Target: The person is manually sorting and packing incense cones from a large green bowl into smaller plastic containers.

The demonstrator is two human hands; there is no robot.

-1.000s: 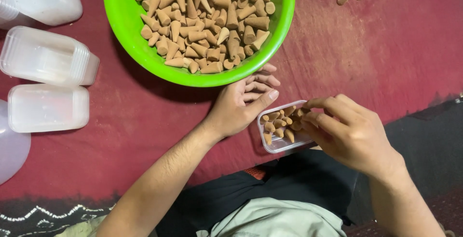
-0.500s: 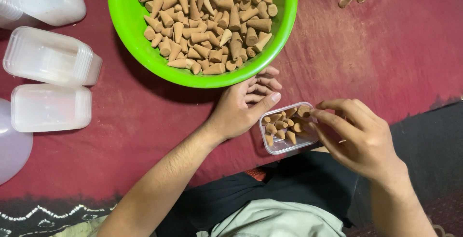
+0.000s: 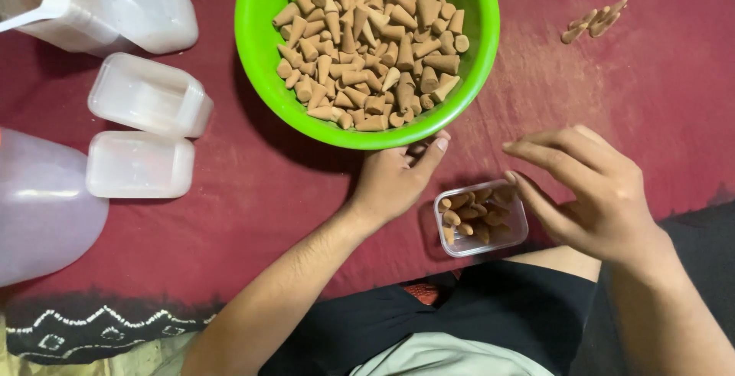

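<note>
A bright green bowl heaped with several brown cone-shaped pieces stands on a dark red cloth. Just below it sits a small clear plastic box with several of the same cones inside. My left hand rests on the cloth left of the box. Its fingers are loosely apart under the bowl's near rim and hold nothing that I can see. My right hand hovers to the right of the box with its fingers spread. Its thumb is close to the box's far right corner, and it is empty.
Two empty clear lidded boxes lie at the left. A translucent jug and white containers lie beyond them. A few loose cones lie at the top right. My legs in black shorts fill the bottom.
My left hand has left the small box's side and moved up to the bowl's rim. My right hand has lifted off the box and opened its fingers.
</note>
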